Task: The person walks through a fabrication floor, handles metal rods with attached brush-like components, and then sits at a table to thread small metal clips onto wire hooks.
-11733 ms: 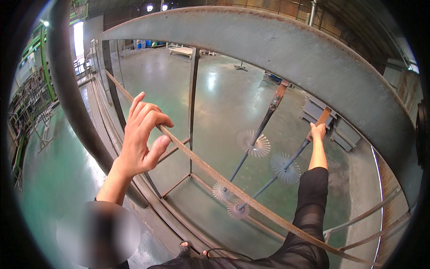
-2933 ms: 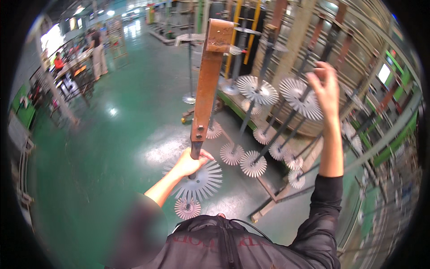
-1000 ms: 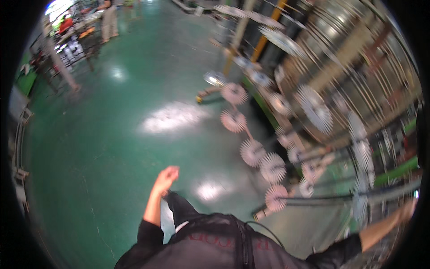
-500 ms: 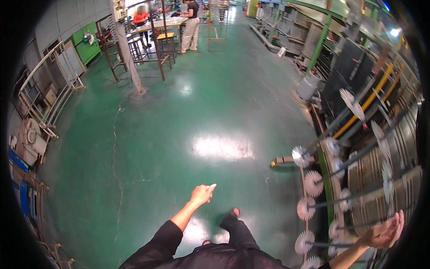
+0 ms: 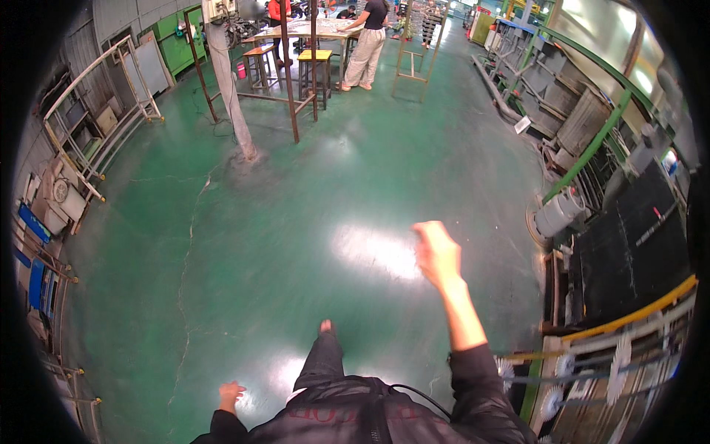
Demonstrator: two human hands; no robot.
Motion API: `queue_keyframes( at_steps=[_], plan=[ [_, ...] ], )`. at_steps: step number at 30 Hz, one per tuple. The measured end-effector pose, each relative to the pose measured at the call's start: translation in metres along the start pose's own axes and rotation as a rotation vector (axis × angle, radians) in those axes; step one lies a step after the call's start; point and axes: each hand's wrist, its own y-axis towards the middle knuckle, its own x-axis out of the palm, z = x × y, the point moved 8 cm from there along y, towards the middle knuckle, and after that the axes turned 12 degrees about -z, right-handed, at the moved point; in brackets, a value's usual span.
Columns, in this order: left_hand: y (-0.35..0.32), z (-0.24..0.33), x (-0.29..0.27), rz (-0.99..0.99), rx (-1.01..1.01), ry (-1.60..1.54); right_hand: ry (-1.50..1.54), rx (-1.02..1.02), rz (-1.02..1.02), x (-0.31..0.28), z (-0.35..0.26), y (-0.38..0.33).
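Low in the view at the left, my left hand (image 5: pixel 231 397) hangs over the green floor (image 5: pixel 259 281). Its fingers are loosely apart and it holds nothing. My right hand (image 5: pixel 438 255) is swung out in front of me, right of centre, beside a bright reflection on the floor. The fingers there are curled in, slightly blurred, with no object showing in them. Neither hand touches anything. Between my arms, one dark trouser leg (image 5: pixel 323 357) is stretched forward in mid-stride.
Near right, a machine carries white finned discs (image 5: pixel 551 402) on rods. A grey cylinder (image 5: pixel 558 212) stands beyond it by a black panel (image 5: pixel 629 244). Ahead are a post (image 5: pixel 231 96), a metal frame and a worktable (image 5: pixel 318 28) with people. A wheeled rack (image 5: pixel 92 122) lines the left.
I have walked forward, and the finned discs have slid back toward the lower right. My right hand has swung forward and curled; my left hand has dropped back.
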Motion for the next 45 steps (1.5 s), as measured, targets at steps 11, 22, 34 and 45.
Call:
queue_keyframes(
  at_steps=[11,22,34,45],
  plan=[
    [0.239,0.537,0.1,-0.089,0.575,0.813,0.596,1.672,-0.916,0.312,0.428,-0.224],
    [0.266,1.188,0.035,-0.124,0.702,0.302,0.765,2.244,-0.023,0.326,0.685,-0.108],
    [0.437,1.159,0.014,-0.27,0.103,0.955,0.54,0.522,-0.39,0.486,0.845,0.916],
    [0.565,1.861,-0.102,-0.004,0.581,0.758,0.273,1.295,-0.678,0.555,1.144,0.84]
  ],
)
